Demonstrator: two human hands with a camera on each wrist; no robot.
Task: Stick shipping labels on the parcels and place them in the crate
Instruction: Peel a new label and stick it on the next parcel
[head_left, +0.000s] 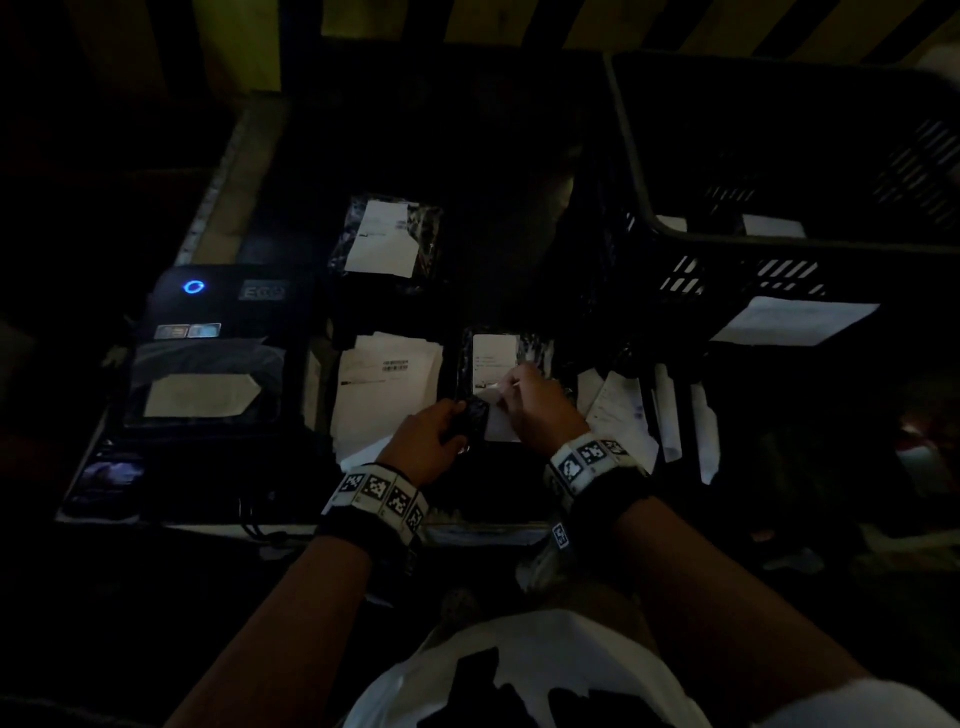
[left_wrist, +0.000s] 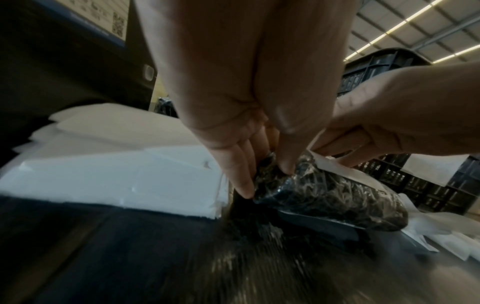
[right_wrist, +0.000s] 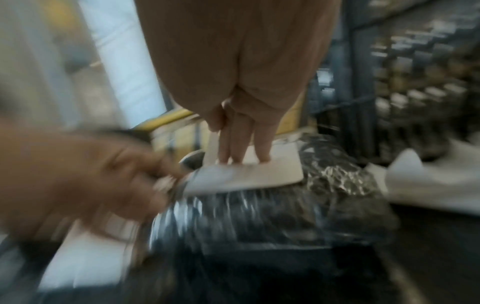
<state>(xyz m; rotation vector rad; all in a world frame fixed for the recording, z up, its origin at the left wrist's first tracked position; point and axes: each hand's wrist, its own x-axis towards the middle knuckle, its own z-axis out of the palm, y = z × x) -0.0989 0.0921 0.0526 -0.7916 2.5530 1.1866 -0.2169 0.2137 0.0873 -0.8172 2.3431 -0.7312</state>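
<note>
A black plastic-wrapped parcel (head_left: 535, 348) (left_wrist: 324, 197) (right_wrist: 272, 216) lies on the dark table in front of me, with a white shipping label (head_left: 493, 353) (right_wrist: 259, 172) on top. My left hand (head_left: 460, 421) (left_wrist: 267, 170) pinches the parcel's near corner. My right hand (head_left: 511, 387) (right_wrist: 233, 156) has its fingertips down on the label and pinches a raised paper edge against the thumb. The black crate (head_left: 779, 244) stands at the right rear with white-labelled parcels inside.
A second labelled parcel (head_left: 387, 236) lies farther back. A stack of white label sheets (head_left: 384, 384) sits left of my hands. The label printer (head_left: 218, 301) with a blue light is at the left. Loose paper strips (head_left: 623, 410) lie right of the parcel.
</note>
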